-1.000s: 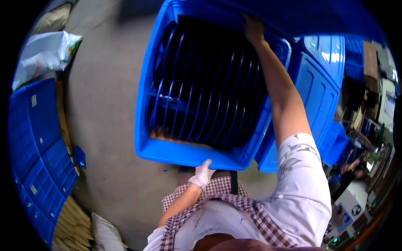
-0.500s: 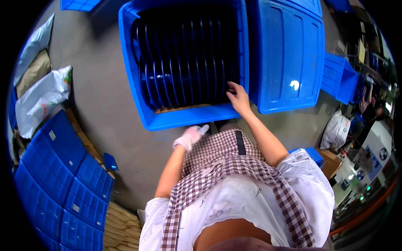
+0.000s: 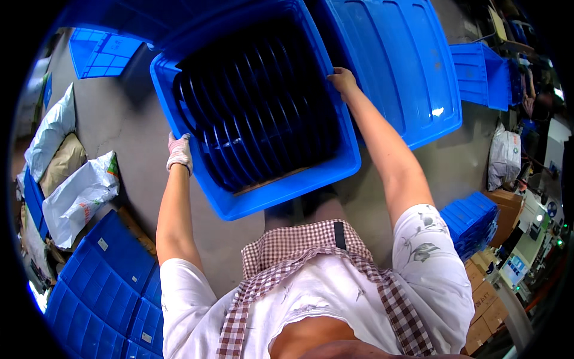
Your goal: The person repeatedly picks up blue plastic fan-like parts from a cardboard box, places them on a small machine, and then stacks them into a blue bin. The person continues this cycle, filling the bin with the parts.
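Note:
A large blue plastic bin (image 3: 293, 188) stands tilted in front of me. Two rows of dark, round-edged plates (image 3: 263, 143) stand on edge inside it, and a strip of brown cardboard (image 3: 269, 182) shows under their near ends. My left hand (image 3: 180, 153), in a pale pinkish glove, is closed round the bin's left rim. At the right rim my bare right hand (image 3: 342, 81) grips the edge, its fingertips partly hidden. Neither hand touches the plates.
A blue bin with a closed lid (image 3: 397, 72) stands close on the right. Open blue crates (image 3: 478, 72) lie beyond it. Stacked blue boxes (image 3: 98, 287) stand at lower left, white sacks (image 3: 81, 200) above them. Cardboard boxes (image 3: 481, 299) are at lower right.
My left hand has moved from beside the apron to the bin's left rim. My right hand has left the plates for the right rim. The bin now sits turned and nearer.

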A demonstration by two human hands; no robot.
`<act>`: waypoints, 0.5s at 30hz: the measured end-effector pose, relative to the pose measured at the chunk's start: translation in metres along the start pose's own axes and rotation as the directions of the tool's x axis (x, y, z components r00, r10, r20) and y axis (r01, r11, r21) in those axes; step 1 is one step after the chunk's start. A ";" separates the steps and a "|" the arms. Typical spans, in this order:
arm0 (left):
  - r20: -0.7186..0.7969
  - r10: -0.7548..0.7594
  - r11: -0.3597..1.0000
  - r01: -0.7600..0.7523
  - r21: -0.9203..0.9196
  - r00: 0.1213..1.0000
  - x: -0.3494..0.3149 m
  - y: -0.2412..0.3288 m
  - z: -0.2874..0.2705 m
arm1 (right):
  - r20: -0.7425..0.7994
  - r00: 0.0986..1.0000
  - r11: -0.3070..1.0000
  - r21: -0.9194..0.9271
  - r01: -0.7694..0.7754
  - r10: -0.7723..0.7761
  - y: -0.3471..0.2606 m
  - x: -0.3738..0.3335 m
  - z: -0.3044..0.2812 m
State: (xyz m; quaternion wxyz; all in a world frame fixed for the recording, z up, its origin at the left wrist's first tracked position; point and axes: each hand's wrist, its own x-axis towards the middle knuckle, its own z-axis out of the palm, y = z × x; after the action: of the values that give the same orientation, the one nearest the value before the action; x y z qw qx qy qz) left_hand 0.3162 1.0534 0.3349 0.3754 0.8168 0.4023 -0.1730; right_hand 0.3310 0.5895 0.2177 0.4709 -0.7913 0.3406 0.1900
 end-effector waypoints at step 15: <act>0.003 0.066 0.986 -0.065 -0.155 0.998 0.006 -0.017 0.007 | -0.059 0.998 0.999 -0.039 0.016 -0.018 -0.005 0.000 -0.006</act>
State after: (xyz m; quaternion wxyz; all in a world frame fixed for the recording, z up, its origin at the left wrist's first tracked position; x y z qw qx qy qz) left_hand 0.3066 1.0574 0.3186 0.4448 0.7974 0.3858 -0.1321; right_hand 0.3345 0.5860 0.2235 0.4467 -0.8086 0.3438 0.1688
